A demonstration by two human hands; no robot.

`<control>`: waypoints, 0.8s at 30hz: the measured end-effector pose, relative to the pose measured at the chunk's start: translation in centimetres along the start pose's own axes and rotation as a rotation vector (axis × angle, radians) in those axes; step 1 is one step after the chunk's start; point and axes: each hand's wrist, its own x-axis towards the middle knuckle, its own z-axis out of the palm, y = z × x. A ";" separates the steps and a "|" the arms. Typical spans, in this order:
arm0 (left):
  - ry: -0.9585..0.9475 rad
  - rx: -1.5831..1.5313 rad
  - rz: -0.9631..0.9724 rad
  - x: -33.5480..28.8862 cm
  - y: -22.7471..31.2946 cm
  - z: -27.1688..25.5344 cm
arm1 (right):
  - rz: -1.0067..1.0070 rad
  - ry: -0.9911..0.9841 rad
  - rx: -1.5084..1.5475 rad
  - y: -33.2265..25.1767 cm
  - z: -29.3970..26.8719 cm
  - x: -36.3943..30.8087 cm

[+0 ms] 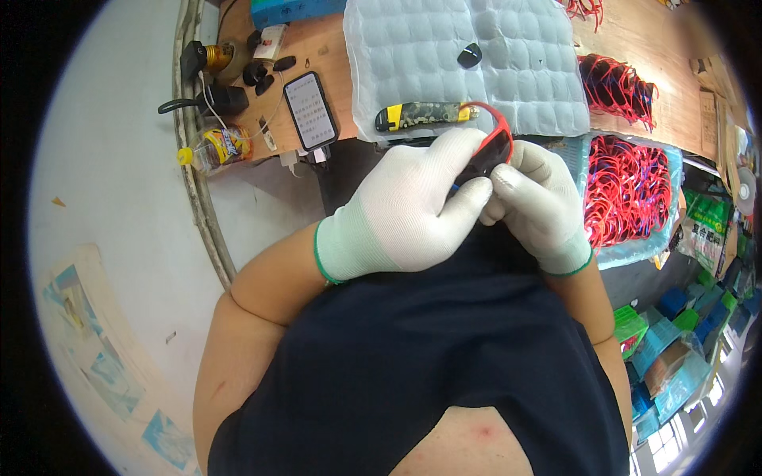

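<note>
Both of my hands wear white knitted gloves with green cuffs. My left hand [409, 202] and my right hand [541, 194] meet in front of my chest, thumbs close together. Between them is a pair of red-framed sunglasses [499, 147] with dark lenses, pinched from both sides; my fingers cover much of it. Just beyond lies a padded grey-white cushion [421, 55]. On its near edge rests a yellow and camouflage-patterned handle-like tool [429, 115], whose kind I cannot make out. A loose dark lens [470, 55] lies farther up the cushion.
At right, a lined bin [631, 194] holds many red-framed glasses, and a further row of glasses [617, 89] lies on the wooden table. To the left are a lit phone [310, 111], a yellow-capped bottle [218, 148] and small black pieces [258, 75]. Blue crates [667, 305] stand lower right.
</note>
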 end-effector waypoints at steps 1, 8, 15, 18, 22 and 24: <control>0.005 0.019 0.037 0.2 0.4 0.1 | 0.002 -0.030 0.029 0.0 -0.2 0.0; 0.010 0.249 0.165 2.9 2.2 1.1 | 0.006 -0.137 0.104 -2.1 -2.8 0.2; -0.333 0.268 0.000 8.0 2.9 2.8 | -0.712 -0.085 -0.797 -4.9 -9.7 0.8; -0.162 -0.090 -0.407 11.2 -1.1 2.9 | -0.543 -0.277 -0.766 -6.7 -12.4 0.0; 0.212 0.971 -0.364 16.7 -13.7 4.2 | -0.391 -0.170 -0.528 -8.0 -14.9 -0.5; 0.076 1.091 -0.560 17.2 -14.0 5.2 | -0.276 -0.123 -0.362 -8.8 -15.6 -0.9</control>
